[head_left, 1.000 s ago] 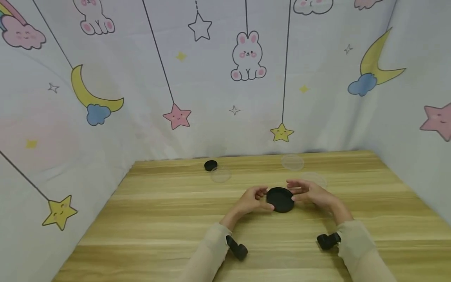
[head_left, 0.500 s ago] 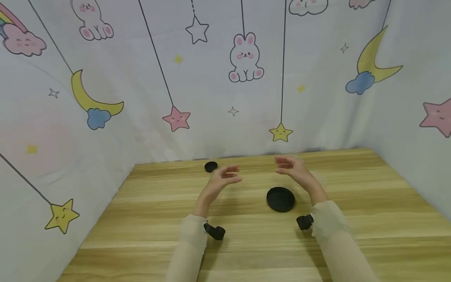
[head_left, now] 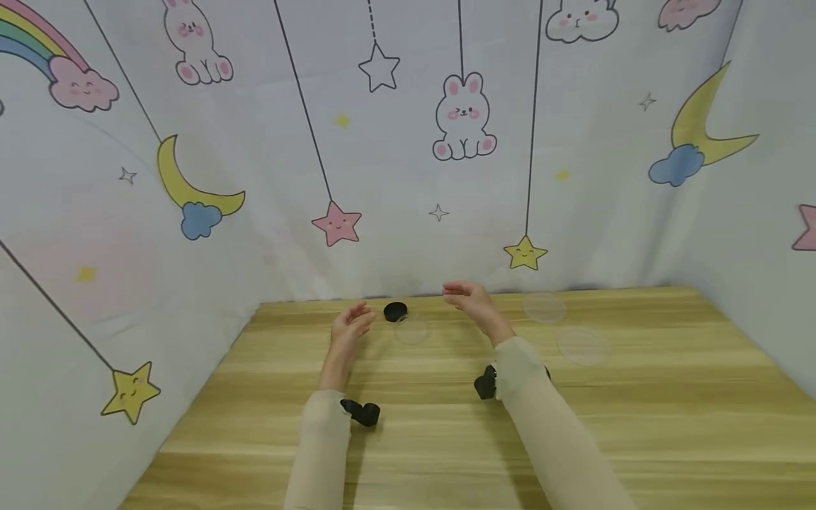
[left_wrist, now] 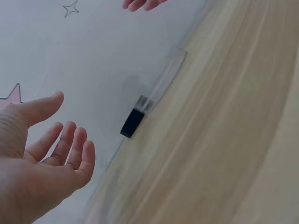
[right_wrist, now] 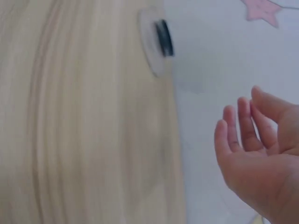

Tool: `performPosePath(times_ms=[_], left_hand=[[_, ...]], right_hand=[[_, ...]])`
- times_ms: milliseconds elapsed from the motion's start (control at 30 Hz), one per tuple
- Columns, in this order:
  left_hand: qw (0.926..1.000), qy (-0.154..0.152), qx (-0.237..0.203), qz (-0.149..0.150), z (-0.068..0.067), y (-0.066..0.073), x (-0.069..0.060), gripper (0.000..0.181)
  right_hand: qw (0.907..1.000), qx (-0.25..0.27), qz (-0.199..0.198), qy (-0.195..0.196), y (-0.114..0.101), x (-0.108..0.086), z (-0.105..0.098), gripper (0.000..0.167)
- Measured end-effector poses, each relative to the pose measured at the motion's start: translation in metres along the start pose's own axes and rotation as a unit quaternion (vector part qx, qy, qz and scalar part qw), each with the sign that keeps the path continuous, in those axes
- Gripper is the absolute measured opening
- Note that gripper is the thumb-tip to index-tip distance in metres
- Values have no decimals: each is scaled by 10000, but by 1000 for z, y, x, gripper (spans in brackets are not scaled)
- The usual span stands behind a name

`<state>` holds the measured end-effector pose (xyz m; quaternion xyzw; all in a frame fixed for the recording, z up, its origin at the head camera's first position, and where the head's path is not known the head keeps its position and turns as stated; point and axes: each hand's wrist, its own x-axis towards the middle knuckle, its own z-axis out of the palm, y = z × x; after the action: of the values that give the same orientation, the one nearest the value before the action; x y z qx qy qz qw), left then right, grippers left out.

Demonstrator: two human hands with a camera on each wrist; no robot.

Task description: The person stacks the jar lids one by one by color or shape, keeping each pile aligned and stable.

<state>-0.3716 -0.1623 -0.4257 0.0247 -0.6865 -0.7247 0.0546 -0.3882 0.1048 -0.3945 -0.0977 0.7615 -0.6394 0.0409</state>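
Note:
My left hand [head_left: 346,338] is left of the small black disc [head_left: 395,312], its fingers loosely bent and holding nothing. To the disc's right, my right hand [head_left: 474,306] hangs above the table, also empty. A clear round disc [head_left: 413,331] lies just in front of the small black one. The larger black disc [head_left: 547,372] is almost wholly hidden behind my right sleeve; only a bit of its edge shows. In the left wrist view the small black disc [left_wrist: 132,123] is beyond my left hand [left_wrist: 51,163]; the right wrist view shows it blurred [right_wrist: 165,38], above my right hand [right_wrist: 261,154].
Two more clear round discs lie on the wooden table [head_left: 421,453], one near the back edge [head_left: 545,307] and one nearer on the right [head_left: 584,346]. A white cloth [head_left: 395,163] with printed stars, moons and rabbits stands behind the table and at its sides.
Both hands have left the larger black disc and moved left and back, to either side of the small black disc. The larger disc was in full view and is now covered by the right sleeve.

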Motion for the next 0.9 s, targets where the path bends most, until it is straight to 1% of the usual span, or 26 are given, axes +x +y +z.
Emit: performPosePath(times_ms=[133,267,300,367,400,467,500,567,600,633,700,733,767,800,833,867,900], left_hand=[[9997,174,93,-107,7,-8,15,49],[9993,282,101,-205,10,-12,25,50],[9994,248,87,-226,10,-9,23,51],[9993,190,145,-293,8,-11,24,52],[9993,127,164,-300,7,-14,26,53],[9997,-122,136,-154,3,-19,30,53],[9997,-228,89,-20,-2,-31,40,53],[9988,-416,20,252,-11,-66,72,52],[9984,-490,71,269,-14,-78,83,53],[9977,-606,51,316,-19,-94,99,54],[9977,-626,78,251,-25,-128,133,54],[9979,-614,118,186,-26,-134,140,55],[9979,-624,137,67,-26,-138,145,56],[9982,-582,155,6,-25,-140,149,56],[9983,-581,95,34,-26,-146,156,55],[9986,-519,109,37,-25,-148,158,53],[9985,-534,118,30,-24,-148,157,52]], right_hand=[[9996,-131,127,194,8,16,21,41],[9994,-9,319,131,13,29,34,41],[9993,34,366,84,15,32,37,42],[9989,170,437,-43,16,35,41,44],[9989,193,399,-121,20,37,43,44],[9981,207,474,-325,16,32,46,46],[9979,164,456,-441,15,30,48,46],[9967,53,461,-666,12,25,51,47],[9960,-42,461,-762,12,24,54,46],[9951,-140,510,-838,10,24,56,47],[9944,-303,488,-888,18,31,58,47],[9941,-370,508,-885,23,36,59,47],[9938,-410,566,-860,28,42,60,47],[9940,-469,487,-860,34,46,61,47],[9941,-449,346,-927,50,59,59,47],[9938,-430,347,-966,62,71,59,47],[9933,-414,317,-1029,75,82,60,47]])
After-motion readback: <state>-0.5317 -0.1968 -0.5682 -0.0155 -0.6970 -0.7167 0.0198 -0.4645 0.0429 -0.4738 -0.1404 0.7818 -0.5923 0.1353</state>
